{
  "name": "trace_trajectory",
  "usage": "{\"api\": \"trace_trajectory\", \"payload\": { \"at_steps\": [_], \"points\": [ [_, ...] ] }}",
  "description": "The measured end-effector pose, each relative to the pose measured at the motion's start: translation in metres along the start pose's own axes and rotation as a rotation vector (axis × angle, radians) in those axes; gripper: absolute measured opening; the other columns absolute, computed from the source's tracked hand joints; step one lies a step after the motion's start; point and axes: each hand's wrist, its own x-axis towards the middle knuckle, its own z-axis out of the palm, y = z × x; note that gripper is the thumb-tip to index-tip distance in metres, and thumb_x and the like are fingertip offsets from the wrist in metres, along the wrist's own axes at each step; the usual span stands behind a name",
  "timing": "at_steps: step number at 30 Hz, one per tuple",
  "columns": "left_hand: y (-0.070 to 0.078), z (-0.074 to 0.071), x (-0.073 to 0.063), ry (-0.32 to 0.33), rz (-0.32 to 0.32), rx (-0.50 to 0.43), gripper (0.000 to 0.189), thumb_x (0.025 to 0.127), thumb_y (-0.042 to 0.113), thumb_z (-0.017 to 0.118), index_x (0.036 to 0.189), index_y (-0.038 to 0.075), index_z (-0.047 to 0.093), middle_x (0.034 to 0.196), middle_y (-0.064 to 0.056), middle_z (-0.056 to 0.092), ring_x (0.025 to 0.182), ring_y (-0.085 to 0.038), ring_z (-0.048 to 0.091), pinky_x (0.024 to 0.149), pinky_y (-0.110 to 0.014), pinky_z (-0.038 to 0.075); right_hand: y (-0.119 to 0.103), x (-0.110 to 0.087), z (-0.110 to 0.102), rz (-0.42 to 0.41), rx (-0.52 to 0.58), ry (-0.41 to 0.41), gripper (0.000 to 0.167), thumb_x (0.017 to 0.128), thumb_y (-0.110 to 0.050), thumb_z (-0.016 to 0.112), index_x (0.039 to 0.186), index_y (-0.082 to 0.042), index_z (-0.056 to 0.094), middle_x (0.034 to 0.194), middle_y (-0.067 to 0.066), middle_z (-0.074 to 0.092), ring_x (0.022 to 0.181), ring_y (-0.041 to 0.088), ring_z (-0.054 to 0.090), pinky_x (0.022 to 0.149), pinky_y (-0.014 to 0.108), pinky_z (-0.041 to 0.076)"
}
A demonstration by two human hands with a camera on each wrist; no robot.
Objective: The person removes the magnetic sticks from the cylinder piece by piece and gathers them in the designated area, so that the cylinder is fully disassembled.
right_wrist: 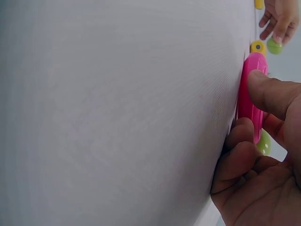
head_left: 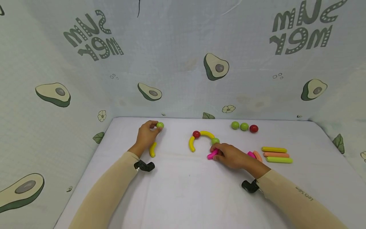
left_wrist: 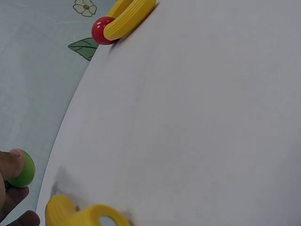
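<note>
My left hand [head_left: 146, 136] pinches a green ball [head_left: 160, 125] between thumb and fingers at the table's far left. Just below that hand lies a curved yellow piece [head_left: 152, 149]; its end shows a hole in the left wrist view. My right hand [head_left: 230, 155] holds a curved pink piece [head_left: 212, 155], thumb on top in the right wrist view. Near its fingertips, an arc lies on the table: a curved yellow piece [head_left: 192, 144], a red ball [head_left: 196, 134], another curved yellow piece [head_left: 207, 134] and a green ball [head_left: 215, 141]. The right fingers partly hide the pink piece.
At the back right, two green balls [head_left: 235, 125] and a red ball [head_left: 254, 128] stand in a row. Straight yellow [head_left: 274, 149], orange [head_left: 276, 155] and lime [head_left: 279, 160] sticks lie at right. Curved pink [head_left: 251, 154] and orange [head_left: 258, 156] pieces lie beyond the right wrist.
</note>
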Motion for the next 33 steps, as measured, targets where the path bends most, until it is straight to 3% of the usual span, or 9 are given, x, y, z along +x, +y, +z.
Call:
{"api": "trace_trajectory", "payload": {
  "at_steps": [5, 20, 33],
  "points": [
    [-0.005, -0.003, 0.006, 0.022, -0.027, -0.025, 0.042, 0.098, 0.028, 0.073, 0.134, 0.01, 0.063, 0.131, -0.008, 0.065, 0.127, -0.031, 0.054, 0.107, -0.049, 0.041, 0.001, 0.0, 0.0, -0.007, 0.001, 0.0, 0.026, 0.097, -0.016, 0.072, 0.122, -0.015, 0.063, 0.089, 0.0, 0.054, 0.089, 0.019, 0.052, 0.075, 0.034, 0.048],
    [-0.014, -0.005, 0.018, 0.055, -0.013, 0.001, 0.041, 0.098, 0.023, 0.072, 0.134, 0.005, 0.063, 0.13, -0.015, 0.066, 0.125, -0.034, 0.055, 0.108, -0.049, 0.04, 0.001, -0.001, 0.0, -0.016, -0.006, 0.005, 0.026, 0.098, -0.017, 0.072, 0.122, -0.016, 0.063, 0.089, 0.0, 0.054, 0.088, 0.019, 0.051, 0.075, 0.034, 0.048],
    [-0.019, -0.003, 0.021, 0.039, 0.021, 0.056, 0.041, 0.098, 0.019, 0.071, 0.135, 0.003, 0.062, 0.129, -0.015, 0.067, 0.128, -0.034, 0.053, 0.11, -0.047, 0.038, 0.001, 0.0, 0.0, -0.018, -0.002, 0.002, 0.025, 0.098, -0.016, 0.072, 0.121, -0.016, 0.063, 0.089, -0.001, 0.054, 0.088, 0.019, 0.052, 0.075, 0.033, 0.048]
  ]
}}
